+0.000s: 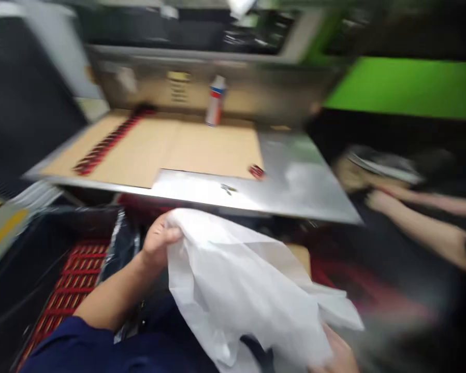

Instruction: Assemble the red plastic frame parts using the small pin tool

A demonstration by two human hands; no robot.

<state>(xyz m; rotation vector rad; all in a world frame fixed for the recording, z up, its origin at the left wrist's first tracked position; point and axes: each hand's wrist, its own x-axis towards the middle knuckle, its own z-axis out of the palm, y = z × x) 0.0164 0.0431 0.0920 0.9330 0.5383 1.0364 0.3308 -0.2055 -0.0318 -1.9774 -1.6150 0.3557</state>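
Note:
A crumpled white sheet (233, 280), thin like paper or plastic film, stretches between my two hands in front of the bench. My left hand (161, 239) pinches its upper left corner, thumb on top. At the lower right, my right hand (336, 355) grips the sheet's other end; part of that hand is covered by the sheet and cut off by the frame edge. The sheet hangs over my lap, below the edge of the metal table (295, 176).
On the table lie brown cardboard (213, 147), a row of red-and-black parts (112, 142), one red part (256, 171), small snips (228, 189) and a spray can (216, 101). A black-lined bin (19, 259) holds red parts (79, 274) at left. A co-worker's arms (423, 215) reach in at right.

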